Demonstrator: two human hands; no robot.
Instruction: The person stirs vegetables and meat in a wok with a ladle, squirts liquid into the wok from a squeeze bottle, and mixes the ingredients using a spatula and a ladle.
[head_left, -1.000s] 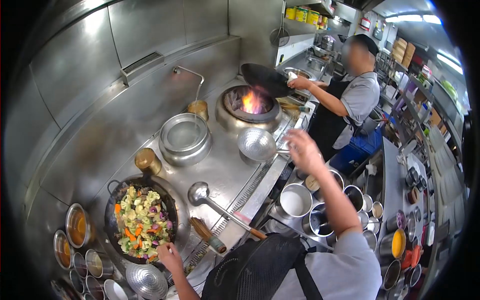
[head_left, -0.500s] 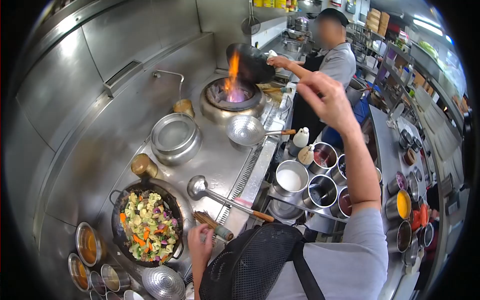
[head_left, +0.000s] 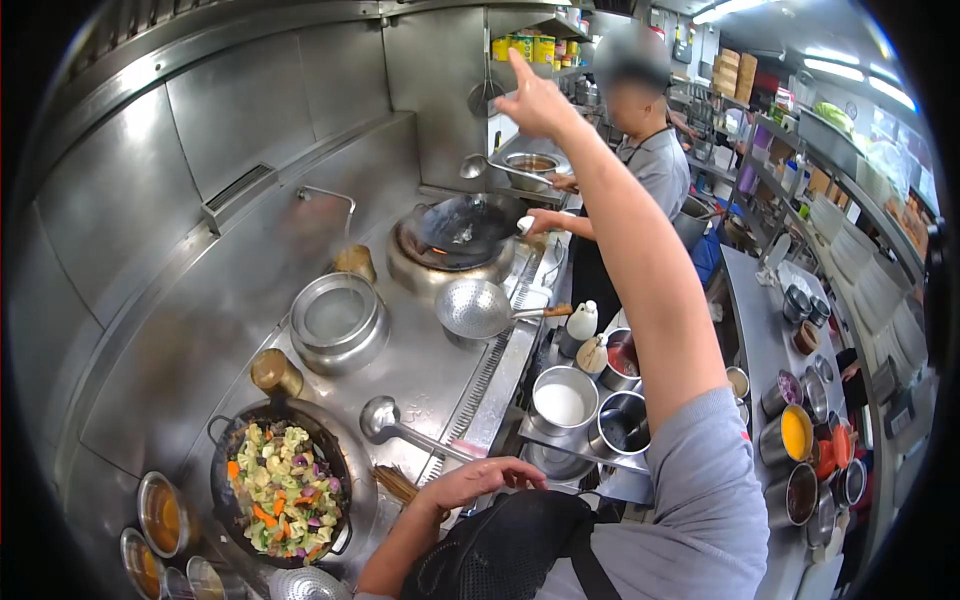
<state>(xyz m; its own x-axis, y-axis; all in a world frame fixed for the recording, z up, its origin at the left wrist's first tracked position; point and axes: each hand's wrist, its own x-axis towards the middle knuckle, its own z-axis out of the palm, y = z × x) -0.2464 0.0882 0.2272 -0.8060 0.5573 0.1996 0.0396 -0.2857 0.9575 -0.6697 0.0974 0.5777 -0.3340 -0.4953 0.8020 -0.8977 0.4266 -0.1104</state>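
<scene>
Head view. The right hand (head_left: 538,104) is raised high above the far part of the bench (head_left: 420,375), index finger extended, the other fingers loosely bent, gripping nothing visible. The left hand (head_left: 485,481) is low on the near side, palm down, fingers extended and lightly grouped; no grip on any item is seen. It lies over the line of the handle of a steel ladle (head_left: 380,419), which rests on the bench with its bowl to the left; contact cannot be determined. A bristle brush (head_left: 393,483) lies just left of the left hand, partly hidden by that forearm.

At near left stands a wok (head_left: 226,505) containing mixed cut vegetables (head_left: 285,490), with orange and purple pieces among them. Beyond it are a brass-coloured container (head_left: 275,374) and, farther right, a round steel pot (head_left: 340,318). A perforated strainer (head_left: 472,308) with a wooden-ended handle rests right of that pot.

At the far burner, a co-worker (head_left: 650,150) in a grey shirt holds a dark wok by its edge with one hand and a second ladle (head_left: 473,166) with the other.
</scene>
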